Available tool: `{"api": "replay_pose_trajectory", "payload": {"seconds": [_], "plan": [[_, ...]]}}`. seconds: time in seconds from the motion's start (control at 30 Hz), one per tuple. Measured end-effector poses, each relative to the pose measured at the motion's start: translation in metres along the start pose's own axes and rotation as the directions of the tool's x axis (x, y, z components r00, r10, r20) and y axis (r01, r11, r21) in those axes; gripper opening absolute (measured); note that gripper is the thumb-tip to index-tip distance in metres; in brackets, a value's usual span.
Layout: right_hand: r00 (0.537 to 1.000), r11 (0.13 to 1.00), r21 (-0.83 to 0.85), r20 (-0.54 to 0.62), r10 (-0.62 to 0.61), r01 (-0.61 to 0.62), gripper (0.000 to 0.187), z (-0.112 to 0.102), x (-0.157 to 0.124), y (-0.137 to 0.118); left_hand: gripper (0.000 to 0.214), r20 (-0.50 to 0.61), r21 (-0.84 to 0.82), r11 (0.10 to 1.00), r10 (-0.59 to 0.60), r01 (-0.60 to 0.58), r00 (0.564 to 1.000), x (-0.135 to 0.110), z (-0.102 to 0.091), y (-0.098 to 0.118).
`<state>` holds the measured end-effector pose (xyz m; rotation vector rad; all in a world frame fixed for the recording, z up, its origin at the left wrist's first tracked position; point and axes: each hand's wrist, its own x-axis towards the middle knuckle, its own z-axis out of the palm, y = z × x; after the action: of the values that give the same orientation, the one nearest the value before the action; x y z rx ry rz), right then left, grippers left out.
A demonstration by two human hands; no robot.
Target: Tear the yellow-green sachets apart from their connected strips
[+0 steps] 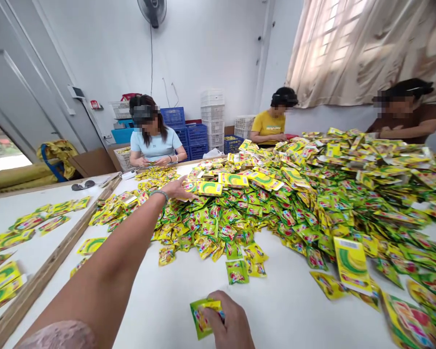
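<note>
My left hand (179, 189) is stretched far out over the white table (283, 310), resting at the left edge of a huge heap of small yellow-green sachets (312, 194). Its fingers curl against the packets beside a larger yellow packet (210, 188), and what they hold, if anything, is hidden. A bracelet (160, 194) circles that wrist. My right hand (228, 325) is close to me at the table's front, fingers closed on a single yellow-green sachet (199, 317) pressed to the tabletop.
Three other people sit along the far side, handling sachets. A second table (29, 252) at left carries loose sachets and sunglasses (83, 185). Blue crates (196, 133) and white baskets (212, 116) are stacked by the back wall.
</note>
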<state>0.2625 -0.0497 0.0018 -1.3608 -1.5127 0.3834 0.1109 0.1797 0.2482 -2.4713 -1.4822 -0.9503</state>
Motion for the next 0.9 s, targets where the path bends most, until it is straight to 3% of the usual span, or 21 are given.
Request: {"api": "replay_pose_trajectory", "payload": {"seconds": [0.13,0.23,0.3,0.47,0.57,0.6,0.63,0.7,0.77,0.8,0.83,0.9], "plan": [[1.0,1.0,0.02,0.018,0.007,-0.007,0.019,-0.001,0.0,0.0,0.096,0.022,0.167,0.976,0.14,-0.142,0.99,-0.01,0.027,0.03],[0.997,0.998,0.063,0.075,0.025,-0.029,0.02,-0.007,0.0,-0.006,0.07,-0.02,0.278,0.917,0.304,-0.286,0.953,-0.043,0.037,0.049],[0.997,0.992,0.112,0.042,0.06,-0.064,0.019,-0.01,0.001,-0.009,0.059,-0.048,0.277,0.906,0.346,-0.321,0.937,-0.072,0.039,0.054],[0.993,0.975,0.204,-0.059,0.102,-0.088,0.021,-0.019,0.009,-0.006,0.059,-0.14,0.099,0.971,0.229,-0.216,0.963,-0.146,0.047,0.046],[0.987,0.955,0.284,-0.106,0.119,-0.084,0.028,-0.029,0.015,-0.005,0.067,-0.176,-0.282,0.958,0.002,-0.053,0.984,-0.193,0.057,0.041],[0.988,0.938,0.337,-0.094,0.119,-0.081,0.032,-0.033,0.016,-0.006,0.068,-0.146,-0.467,0.884,-0.086,0.009,0.986,-0.21,0.06,0.041],[0.991,0.913,0.4,-0.061,0.115,-0.081,0.034,-0.035,0.016,-0.006,0.067,-0.093,-0.653,0.755,-0.166,0.066,0.982,-0.225,0.064,0.042],[0.994,0.833,0.542,0.071,0.082,-0.107,0.034,-0.038,0.014,-0.008,0.058,0.025,-0.919,0.373,-0.26,0.124,0.965,-0.253,0.07,0.045],[0.964,0.743,0.632,0.257,0.068,-0.221,0.034,-0.035,0.009,-0.011,0.05,0.077,-0.997,0.007,-0.281,0.082,0.957,-0.275,0.075,0.048],[0.932,0.707,0.643,0.355,0.064,-0.294,0.033,-0.032,0.006,-0.012,0.049,0.081,-0.992,-0.119,-0.284,0.048,0.955,-0.284,0.077,0.05],[0.894,0.677,0.64,0.444,0.06,-0.363,0.034,-0.029,0.002,-0.013,0.051,0.077,-0.978,-0.208,-0.282,0.017,0.956,-0.292,0.079,0.051],[0.828,0.637,0.628,0.56,0.03,-0.447,0.034,-0.021,-0.004,-0.016,0.057,0.068,-0.953,-0.302,-0.258,-0.014,0.964,-0.306,0.083,0.053]]}}
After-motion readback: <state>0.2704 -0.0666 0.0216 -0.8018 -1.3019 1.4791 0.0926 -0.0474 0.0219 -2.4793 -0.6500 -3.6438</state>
